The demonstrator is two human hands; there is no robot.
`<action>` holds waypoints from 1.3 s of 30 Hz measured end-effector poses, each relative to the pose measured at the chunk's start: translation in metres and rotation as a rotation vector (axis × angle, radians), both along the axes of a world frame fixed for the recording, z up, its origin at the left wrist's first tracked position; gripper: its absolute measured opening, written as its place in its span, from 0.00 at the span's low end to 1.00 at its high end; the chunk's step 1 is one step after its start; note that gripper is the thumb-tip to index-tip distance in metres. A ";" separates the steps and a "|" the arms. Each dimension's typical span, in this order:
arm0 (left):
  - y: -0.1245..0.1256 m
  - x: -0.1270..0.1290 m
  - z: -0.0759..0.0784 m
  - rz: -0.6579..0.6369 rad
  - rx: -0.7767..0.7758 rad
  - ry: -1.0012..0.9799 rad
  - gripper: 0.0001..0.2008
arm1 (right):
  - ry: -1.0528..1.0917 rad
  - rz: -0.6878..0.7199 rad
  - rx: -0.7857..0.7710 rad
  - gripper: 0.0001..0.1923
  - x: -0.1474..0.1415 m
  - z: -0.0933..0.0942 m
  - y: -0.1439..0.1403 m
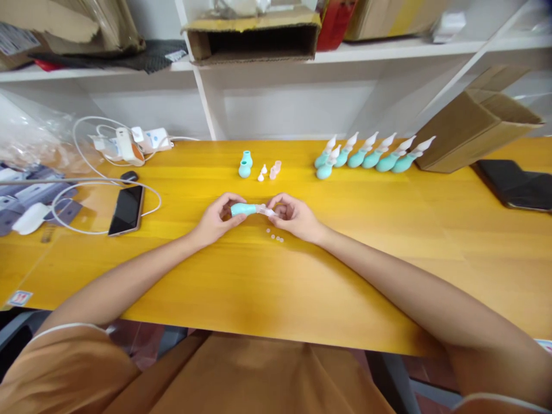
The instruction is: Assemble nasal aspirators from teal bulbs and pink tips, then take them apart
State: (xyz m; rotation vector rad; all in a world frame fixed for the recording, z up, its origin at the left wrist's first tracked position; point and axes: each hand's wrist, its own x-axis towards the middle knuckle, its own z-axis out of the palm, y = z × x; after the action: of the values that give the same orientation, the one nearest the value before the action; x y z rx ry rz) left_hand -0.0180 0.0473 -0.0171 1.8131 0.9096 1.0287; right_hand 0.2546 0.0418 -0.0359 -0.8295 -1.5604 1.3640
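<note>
My left hand (219, 217) is closed around the teal bulb of a nasal aspirator (244, 209), which lies sideways between my hands. At its other end, the fingers of my right hand (295, 217) pinch the pale clear tip. Just below, several tiny clear discs (277, 238) are scattered on the table. Farther back stand two open teal bulbs (245, 169), with small white tips (263, 172) and pinkish clear connector pieces (273, 171) to their right. Several assembled aspirators (374, 154), teal with pale pointed tips, are grouped at the back right.
The yellow wooden table (241, 287) meets a white shelf unit (297, 98) holding cardboard boxes. Leftward lie a phone (126, 210), a looping white cable (76, 229) and a power strip (156, 140). An open carton (466, 129) and a black device (513, 185) are at the right.
</note>
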 end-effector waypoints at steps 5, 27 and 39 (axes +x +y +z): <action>0.002 0.001 0.001 -0.022 -0.090 -0.080 0.27 | -0.006 -0.011 0.019 0.20 -0.001 0.001 -0.001; 0.010 -0.002 0.002 0.036 -0.155 -0.033 0.31 | -0.067 -0.104 0.130 0.15 0.002 -0.004 -0.001; 0.009 -0.002 0.003 -0.002 -0.194 -0.032 0.28 | -0.140 -0.093 0.188 0.14 0.005 0.001 -0.004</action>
State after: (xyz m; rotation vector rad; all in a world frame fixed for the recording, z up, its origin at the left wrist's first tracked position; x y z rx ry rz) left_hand -0.0205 0.0563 -0.0138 1.6316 0.9534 0.9318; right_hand 0.2591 0.0380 -0.0347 -0.8845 -1.7066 1.0934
